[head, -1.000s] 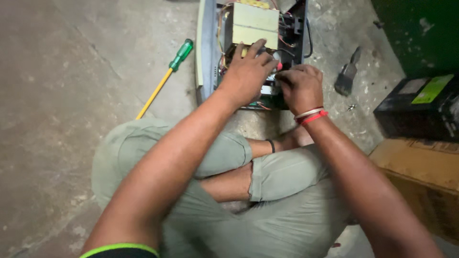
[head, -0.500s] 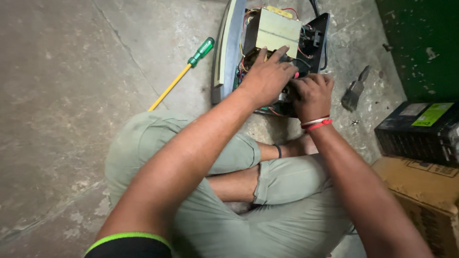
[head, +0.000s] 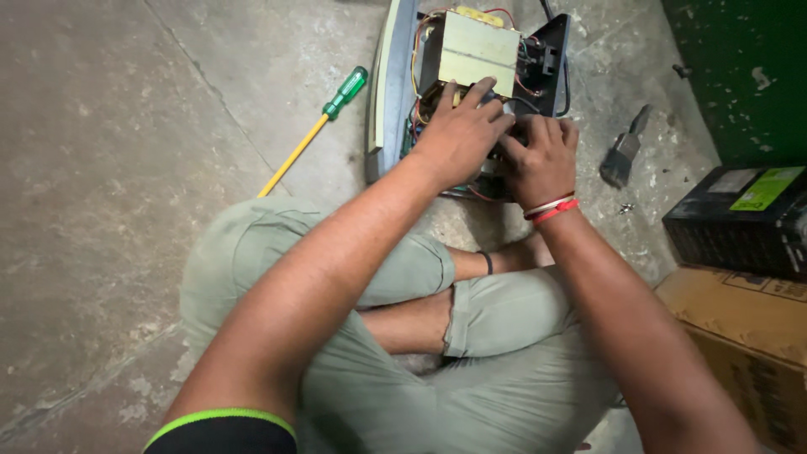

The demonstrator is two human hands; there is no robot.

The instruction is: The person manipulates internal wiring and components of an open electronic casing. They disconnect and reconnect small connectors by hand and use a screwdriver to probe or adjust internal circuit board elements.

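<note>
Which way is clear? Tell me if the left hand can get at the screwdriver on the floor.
Probably yes. The screwdriver lies alone on bare floor, left of the open device. The left hand rests on that device, holding nothing visible, with nothing between.

Dim even light, soft shadows, sharp focus.

The near part of the opened device (head: 471,92) lies under the left hand (head: 458,134) and the right hand (head: 542,160), so whatever the fingertips touch or pinch there cannot be told, and its far end runs past the top edge. At the right, the black box (head: 740,223) and the cardboard box (head: 740,336) are cut off by the edge. The small bits on the floor (head: 126,210) beside the dark tool (head: 624,155) are too small to identify.
</note>
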